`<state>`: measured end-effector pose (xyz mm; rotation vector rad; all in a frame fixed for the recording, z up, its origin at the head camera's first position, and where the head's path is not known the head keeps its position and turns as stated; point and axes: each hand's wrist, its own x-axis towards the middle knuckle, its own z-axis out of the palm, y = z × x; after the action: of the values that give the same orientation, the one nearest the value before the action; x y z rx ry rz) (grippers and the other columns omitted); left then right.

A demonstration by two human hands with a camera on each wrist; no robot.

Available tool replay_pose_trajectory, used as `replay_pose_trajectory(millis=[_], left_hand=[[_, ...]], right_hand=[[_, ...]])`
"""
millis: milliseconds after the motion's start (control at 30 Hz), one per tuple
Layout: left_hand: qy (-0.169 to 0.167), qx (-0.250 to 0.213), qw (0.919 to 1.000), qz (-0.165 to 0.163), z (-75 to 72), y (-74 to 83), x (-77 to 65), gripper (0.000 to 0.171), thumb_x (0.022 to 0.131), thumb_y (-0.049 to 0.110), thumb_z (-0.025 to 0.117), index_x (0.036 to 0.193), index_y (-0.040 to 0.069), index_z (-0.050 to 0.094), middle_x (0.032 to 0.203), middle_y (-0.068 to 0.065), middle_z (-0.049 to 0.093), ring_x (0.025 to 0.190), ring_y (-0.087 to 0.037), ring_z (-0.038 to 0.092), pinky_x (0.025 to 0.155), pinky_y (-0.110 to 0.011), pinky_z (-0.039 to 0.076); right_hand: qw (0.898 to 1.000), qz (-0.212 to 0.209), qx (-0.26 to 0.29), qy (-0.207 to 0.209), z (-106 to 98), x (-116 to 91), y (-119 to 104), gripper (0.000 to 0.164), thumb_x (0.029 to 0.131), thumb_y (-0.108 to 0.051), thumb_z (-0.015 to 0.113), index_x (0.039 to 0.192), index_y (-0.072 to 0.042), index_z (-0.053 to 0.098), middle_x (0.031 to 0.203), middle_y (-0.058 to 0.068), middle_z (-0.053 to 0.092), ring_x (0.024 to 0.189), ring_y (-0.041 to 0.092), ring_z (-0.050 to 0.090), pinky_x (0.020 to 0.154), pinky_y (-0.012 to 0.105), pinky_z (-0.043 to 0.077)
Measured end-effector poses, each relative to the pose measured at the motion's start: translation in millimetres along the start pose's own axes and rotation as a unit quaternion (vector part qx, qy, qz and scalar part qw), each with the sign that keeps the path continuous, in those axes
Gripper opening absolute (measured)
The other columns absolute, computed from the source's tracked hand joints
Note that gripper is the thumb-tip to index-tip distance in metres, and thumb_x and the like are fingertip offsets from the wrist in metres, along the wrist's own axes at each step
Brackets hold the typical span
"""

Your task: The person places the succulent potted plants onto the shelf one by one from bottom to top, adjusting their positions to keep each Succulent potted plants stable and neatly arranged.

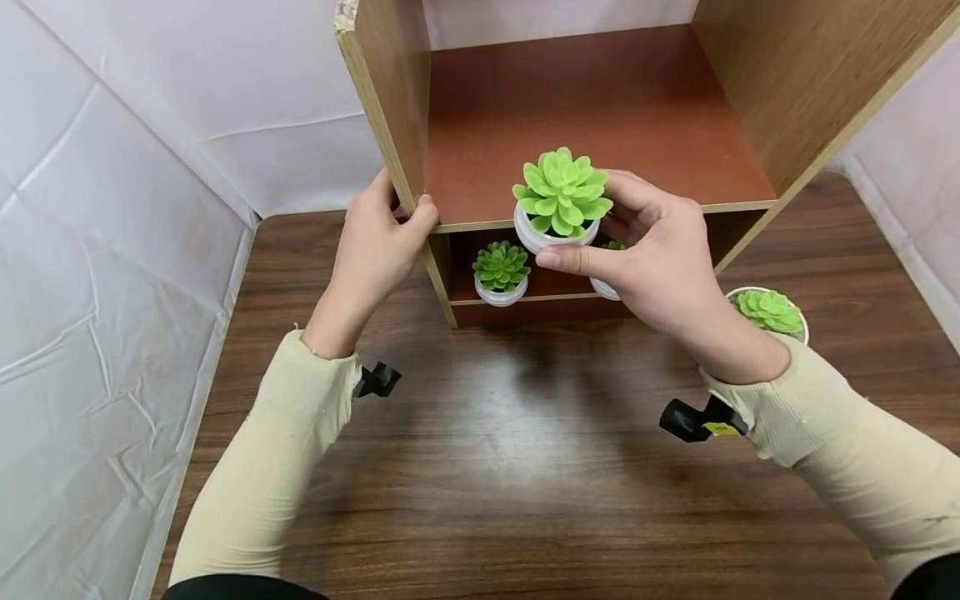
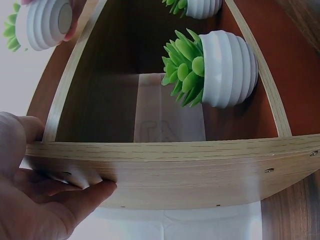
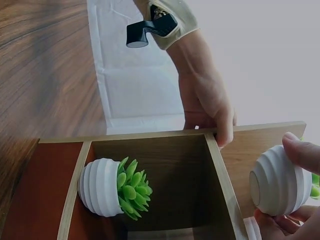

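A: Biggest first?

B: Dark brown wood-grain table [image 1: 495,483], spread beneath everything. On its far part, an open-fronted, pale-edged wood-grain cabinet [image 1: 817,92]. Between the side panels, a broad reddish-brown shelf board [image 1: 585,117]; below that, a shadowed lower compartment [image 1: 558,281].

A: And the hands?

B: Bare left hand [image 1: 378,237] at the left panel's near edge, thumb inside, fingers outside, pinching the wood. Bare right hand [image 1: 663,254] clamped around a white, ridged, round pot with a bright green leaf rosette [image 1: 562,204].

A: Which way from the grip?

B: Just left of the right palm, between thumb and fingers. Base-to-leaf axis close to upright, base downward. Well apart from the left hand.

A: Relation to judge by?

B: Probably base against board's near edge. Higher than the board in both wrist views, slightly left of its middle. Over the wood or just short of it: cannot tell.

A: Smaller things?

B: In the lower compartment, a green-leaved plant in a white ridged pot [image 1: 502,271] at left, and a mostly hidden white-potted plant [image 1: 604,287] farther right.
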<state>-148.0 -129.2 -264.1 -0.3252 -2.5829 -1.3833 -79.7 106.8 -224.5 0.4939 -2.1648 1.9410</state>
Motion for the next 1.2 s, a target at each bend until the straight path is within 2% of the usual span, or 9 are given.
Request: replay_pose_trajectory(millis=[167,500,633,800,967,1200], left_hand=[[-0.001,-0.003,1.0000,0.004,1.0,0.0,-0.4,0.018,0.086,0.019,0.048,0.101,0.010,0.054,0.086,-0.001,0.059,0.066,-0.010,0.055,0.060,-0.027,0.045],[-0.004,0.016,0.9998,0.007,0.4,0.2,-2.7,0.021,0.087,0.021,0.046,0.104,0.010,0.052,0.081,-0.003,0.059,0.056,-0.013,0.052,0.054,-0.028,0.044],[-0.003,0.022,0.9997,0.011,0.9,0.3,-3.5,0.022,0.088,0.021,0.046,0.105,0.010,0.053,0.082,-0.002,0.060,0.058,-0.013,0.053,0.054,-0.028,0.044],[-0.002,0.023,0.9997,0.008,3.7,1.9,-2.2,0.019,0.088,0.023,0.046,0.101,0.011,0.052,0.079,-0.003,0.057,0.056,-0.013,0.050,0.054,-0.028,0.042],[0.003,0.025,0.9995,0.020,8.6,3.9,1.0,0.011,0.087,0.019,0.047,0.095,0.012,0.051,0.075,-0.001,0.054,0.054,-0.010,0.046,0.053,-0.026,0.040],[-0.004,0.022,0.9994,0.026,13.8,5.5,2.7,0.011,0.087,0.018,0.048,0.096,0.014,0.052,0.073,0.001,0.053,0.056,-0.007,0.047,0.053,-0.025,0.040]], right_hand=[[1.000,-0.009,0.016,0.000,3,1,1,0.050,0.063,0.009,0.079,0.110,0.003,0.063,0.107,0.011,0.061,0.097,0.022,0.057,0.087,0.032,0.043],[0.999,0.008,0.044,0.007,8,4,0,0.048,0.065,0.006,0.079,0.109,0.000,0.064,0.106,0.013,0.060,0.091,0.025,0.060,0.084,0.031,0.045],[0.999,0.013,0.050,0.008,9,6,0,0.047,0.064,0.007,0.078,0.109,0.001,0.064,0.106,0.012,0.059,0.089,0.024,0.061,0.083,0.030,0.046],[0.999,0.015,0.029,0.009,9,8,0,0.048,0.064,0.007,0.078,0.110,0.001,0.064,0.106,0.011,0.059,0.088,0.023,0.061,0.083,0.029,0.046],[1.000,0.020,0.006,0.009,7,11,0,0.047,0.065,0.004,0.079,0.109,0.000,0.064,0.106,0.010,0.060,0.088,0.022,0.061,0.083,0.029,0.046],[0.999,0.034,-0.006,0.010,6,14,1,0.047,0.064,0.002,0.081,0.108,0.000,0.065,0.104,0.010,0.061,0.087,0.021,0.062,0.082,0.029,0.047]])
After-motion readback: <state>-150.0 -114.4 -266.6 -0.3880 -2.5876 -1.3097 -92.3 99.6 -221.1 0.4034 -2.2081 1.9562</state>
